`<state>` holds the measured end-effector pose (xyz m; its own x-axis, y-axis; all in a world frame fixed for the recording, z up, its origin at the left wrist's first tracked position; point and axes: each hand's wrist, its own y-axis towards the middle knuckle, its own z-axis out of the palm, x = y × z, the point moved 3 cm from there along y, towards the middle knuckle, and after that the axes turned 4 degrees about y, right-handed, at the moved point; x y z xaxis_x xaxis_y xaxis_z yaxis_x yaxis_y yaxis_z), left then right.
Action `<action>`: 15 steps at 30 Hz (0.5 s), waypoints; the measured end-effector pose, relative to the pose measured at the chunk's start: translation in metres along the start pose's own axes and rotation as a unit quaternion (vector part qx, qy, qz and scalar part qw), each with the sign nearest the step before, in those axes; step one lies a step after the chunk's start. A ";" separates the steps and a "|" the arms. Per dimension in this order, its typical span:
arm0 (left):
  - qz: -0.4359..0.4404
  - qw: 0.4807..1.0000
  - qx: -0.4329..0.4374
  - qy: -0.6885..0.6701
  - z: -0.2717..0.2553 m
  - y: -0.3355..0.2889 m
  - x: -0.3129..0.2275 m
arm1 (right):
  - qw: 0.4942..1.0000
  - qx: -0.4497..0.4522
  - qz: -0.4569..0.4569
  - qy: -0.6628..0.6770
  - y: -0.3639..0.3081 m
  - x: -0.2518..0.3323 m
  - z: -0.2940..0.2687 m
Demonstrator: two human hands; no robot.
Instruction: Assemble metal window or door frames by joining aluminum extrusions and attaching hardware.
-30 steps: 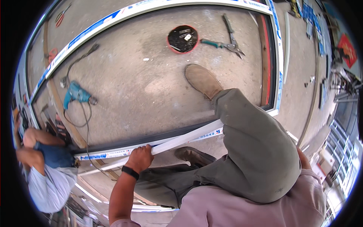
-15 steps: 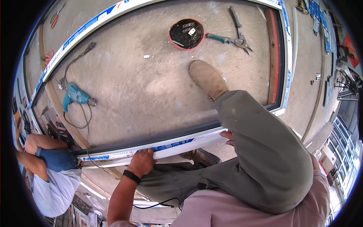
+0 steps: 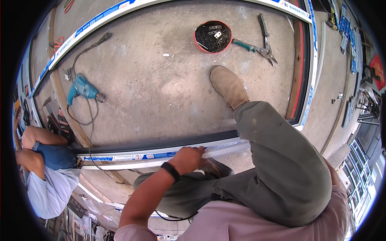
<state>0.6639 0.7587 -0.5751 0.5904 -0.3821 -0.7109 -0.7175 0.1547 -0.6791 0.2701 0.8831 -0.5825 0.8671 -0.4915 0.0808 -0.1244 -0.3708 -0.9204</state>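
Note:
My left hand, with a black band on its wrist, is closed on a long white strip. This strip runs along the outer edge of the near side of a large window frame, which lies flat and carries blue-and-white film. The fingertips are at the strip's upper edge, partly turned away from view. My bent right leg covers the strip's right part, and my right hand is hidden behind that leg. My right shoe rests on the floor inside the frame.
Inside the frame lie a teal corded drill, a red-rimmed bowl of black screws and metal plates, and green-handled snips. The drill's cord crosses the near frame side. Another person crouches at the left.
My left hand has slid rightward along the strip, which now lies closer to the frame. The fingers of my right hand, seen before beside my knee, have gone out of sight.

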 end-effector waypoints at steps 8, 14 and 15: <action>-0.112 0.990 -0.036 0.073 0.000 -0.019 0.043 | 0.995 0.032 -0.003 -0.097 -0.033 -0.045 0.020; -0.080 0.989 -0.118 0.028 -0.007 -0.029 0.058 | 0.994 -0.012 0.015 0.103 0.033 -0.054 0.066; -0.064 0.990 -0.123 0.009 0.003 -0.014 0.049 | 0.994 -0.008 -0.021 0.107 0.053 -0.019 0.066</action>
<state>0.7041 0.7403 -0.6008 0.6770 -0.4002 -0.6176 -0.7072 -0.1213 -0.6966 0.2783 0.9245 -0.6582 0.7495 -0.6311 0.2000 -0.0998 -0.4063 -0.9083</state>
